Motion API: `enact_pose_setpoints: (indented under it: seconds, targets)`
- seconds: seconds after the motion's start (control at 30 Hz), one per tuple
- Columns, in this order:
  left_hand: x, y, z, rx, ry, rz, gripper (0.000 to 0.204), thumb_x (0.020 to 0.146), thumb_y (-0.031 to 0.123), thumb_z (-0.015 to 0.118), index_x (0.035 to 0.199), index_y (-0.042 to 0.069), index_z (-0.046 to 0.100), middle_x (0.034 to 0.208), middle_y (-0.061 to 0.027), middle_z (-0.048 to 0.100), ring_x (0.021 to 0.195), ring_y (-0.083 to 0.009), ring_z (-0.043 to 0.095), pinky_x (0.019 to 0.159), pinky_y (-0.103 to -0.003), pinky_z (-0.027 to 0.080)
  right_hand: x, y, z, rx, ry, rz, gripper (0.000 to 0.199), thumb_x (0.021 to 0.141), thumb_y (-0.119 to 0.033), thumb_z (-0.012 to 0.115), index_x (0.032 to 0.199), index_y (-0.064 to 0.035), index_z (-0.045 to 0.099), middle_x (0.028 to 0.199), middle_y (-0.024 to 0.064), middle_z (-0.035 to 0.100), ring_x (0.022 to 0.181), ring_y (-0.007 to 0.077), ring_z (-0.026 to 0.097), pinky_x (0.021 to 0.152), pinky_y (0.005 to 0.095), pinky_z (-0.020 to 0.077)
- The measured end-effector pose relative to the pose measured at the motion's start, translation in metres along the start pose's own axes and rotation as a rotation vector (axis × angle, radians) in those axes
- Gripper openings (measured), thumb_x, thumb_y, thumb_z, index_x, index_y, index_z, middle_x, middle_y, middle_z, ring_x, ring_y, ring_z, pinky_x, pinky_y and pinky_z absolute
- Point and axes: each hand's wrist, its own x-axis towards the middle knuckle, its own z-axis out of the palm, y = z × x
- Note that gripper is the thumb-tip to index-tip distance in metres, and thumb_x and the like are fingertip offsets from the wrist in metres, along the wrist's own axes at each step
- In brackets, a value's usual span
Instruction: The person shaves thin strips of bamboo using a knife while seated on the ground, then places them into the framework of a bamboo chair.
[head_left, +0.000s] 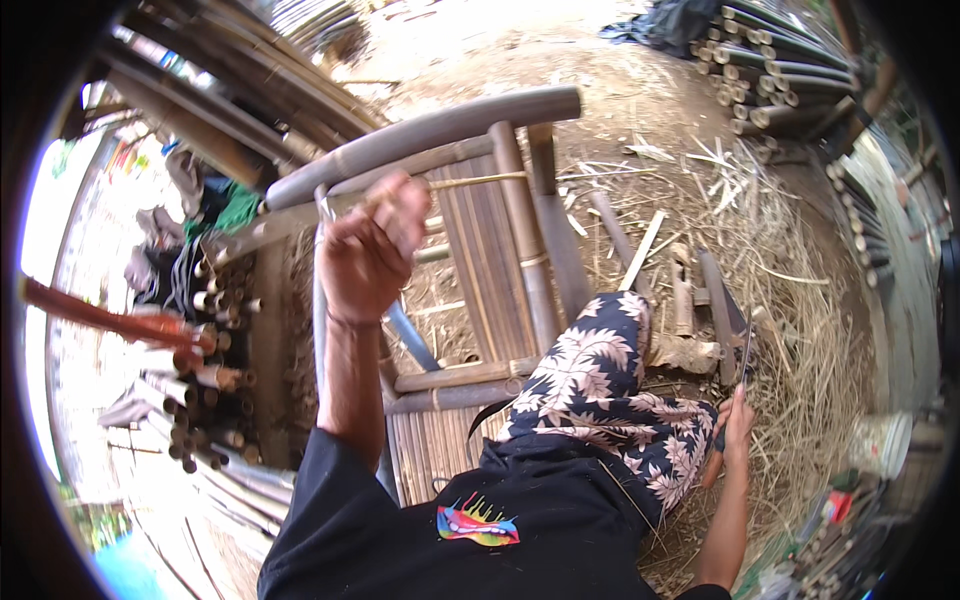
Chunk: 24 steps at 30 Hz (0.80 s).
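Observation:
My left hand [378, 240], blurred by motion, is raised in front of the backrest of a bamboo chair [425, 130]. Its fingers look curled, but whatever is in them is too smeared to make out. From beside that hand a thin bamboo strip [480, 181] runs right to the chair's upright. Dark slats [487, 260] fill part of the backrest. Low on the right, my right hand [738, 425] is closed round a knife [748, 350]. The knife's narrow blade points away from me, and its brown handle end shows below the hand.
Beside my right knee is a wooden block [685, 354] with bamboo pieces. Shavings [790, 400] cover the ground there. Bamboo poles are stacked at the far right [770, 75], far left [215, 110] and near left [190, 400]. A white bucket [880, 445] stands at right.

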Motion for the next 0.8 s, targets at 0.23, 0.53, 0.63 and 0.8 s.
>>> enact_pose_setpoints:
  seconds: [0.23,0.53,0.63,0.8]
  targets:
    - [-0.014,0.014,-0.040,1.222,0.477,0.212,0.043,0.101,0.034,0.048,0.091,-0.005,0.062,0.062,-0.0124,0.066,0.047,-0.0146,0.062,0.041,-0.024,0.050,-0.001,0.081,0.022,-0.186,-0.020,0.092,0.064,0.096,-0.060,0.042,0.067,-0.0032,0.051,0.047,0.0019,0.044,0.037,0.0138,0.046,0.037,0.0285,0.0378]
    - [-0.030,-0.034,-0.090,1.361,0.693,0.002,0.046,0.101,0.037,0.048,0.089,-0.006,0.062,0.060,-0.0111,0.066,0.052,-0.0146,0.066,0.047,-0.027,0.052,0.003,0.073,0.032,-0.367,-0.027,0.062,0.065,0.095,-0.061,0.042,0.067,-0.0037,0.051,0.049,0.0010,0.044,0.039,0.0128,0.046,0.039,0.0277,0.0370]
    - [-0.029,-0.035,-0.094,1.329,0.713,0.037,0.045,0.100,0.037,0.049,0.087,-0.004,0.063,0.059,-0.0109,0.066,0.049,-0.0143,0.064,0.042,-0.026,0.050,0.004,0.072,0.035,-0.380,-0.036,0.059,0.067,0.095,-0.061,0.042,0.067,-0.0017,0.054,0.050,0.0017,0.046,0.041,0.0129,0.047,0.041,0.0277,0.0367]
    - [-0.024,-0.035,-0.101,1.362,0.701,-0.044,0.046,0.100,0.037,0.050,0.087,-0.005,0.063,0.056,-0.0090,0.064,0.046,-0.0130,0.062,0.042,-0.026,0.050,0.008,0.073,0.037,-0.392,-0.041,0.090,0.068,0.095,-0.061,0.042,0.067,-0.0005,0.056,0.050,0.0019,0.047,0.043,0.0132,0.048,0.042,0.0282,0.0367]
